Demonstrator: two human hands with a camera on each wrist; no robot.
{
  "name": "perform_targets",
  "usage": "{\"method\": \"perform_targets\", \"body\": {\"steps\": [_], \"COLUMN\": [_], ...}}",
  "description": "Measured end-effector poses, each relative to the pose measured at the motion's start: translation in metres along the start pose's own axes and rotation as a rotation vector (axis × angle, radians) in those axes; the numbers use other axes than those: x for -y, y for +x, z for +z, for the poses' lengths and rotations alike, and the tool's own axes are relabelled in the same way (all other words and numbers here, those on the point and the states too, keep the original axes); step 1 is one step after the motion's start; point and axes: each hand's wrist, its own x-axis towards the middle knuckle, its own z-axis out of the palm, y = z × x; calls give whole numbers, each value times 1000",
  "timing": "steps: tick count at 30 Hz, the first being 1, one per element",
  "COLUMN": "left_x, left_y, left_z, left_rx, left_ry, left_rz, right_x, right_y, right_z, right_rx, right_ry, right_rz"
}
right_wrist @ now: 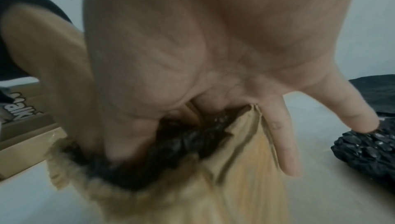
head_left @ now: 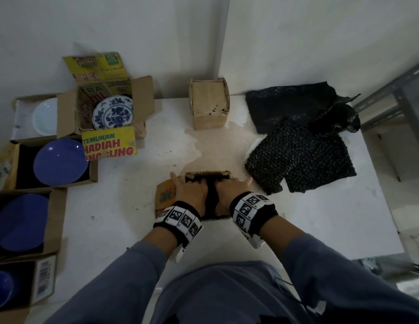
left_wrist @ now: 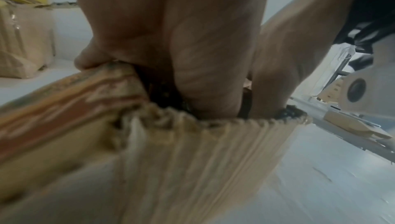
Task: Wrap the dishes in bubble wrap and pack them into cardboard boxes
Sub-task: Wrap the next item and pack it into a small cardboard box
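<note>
White table (head_left: 297, 230): along its left edge, open cardboard boxes with blue plates (head_left: 60, 162), a white dish (head_left: 45, 116) and a blue-floral plate (head_left: 113, 112). Closed box (head_left: 209, 105) stands at the back. Loose sheets of black bubble wrap (head_left: 299, 157) lie right of centre. Front centre: small open box (head_left: 165, 195) with a black-wrapped bundle (head_left: 212, 197) sitting in its mouth. Left hand (head_left: 192, 191) and right hand (head_left: 230, 191) both press down on the bundle, fingers pushed in beside it; how far they curl I cannot tell.
</note>
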Motion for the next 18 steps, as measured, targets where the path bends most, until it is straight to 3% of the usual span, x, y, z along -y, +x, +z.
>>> {"method": "perform_targets", "body": {"steps": [5,13,18], "left_x": [26,17,11], "left_y": [-9,-10,-9], "left_z": [-7,-1,9], "left_rx": [9,-104,-165], "left_ry": [-247,91,139], "left_rz": [179,157,120], "right_x": [-12,-4,2], "right_y": [-7,-1,1], "right_z": [-12,10,22], "right_rx": [-56,-187,-247], "right_ry": [-1,-250,-300], "right_rz": [-80,-11,20]}}
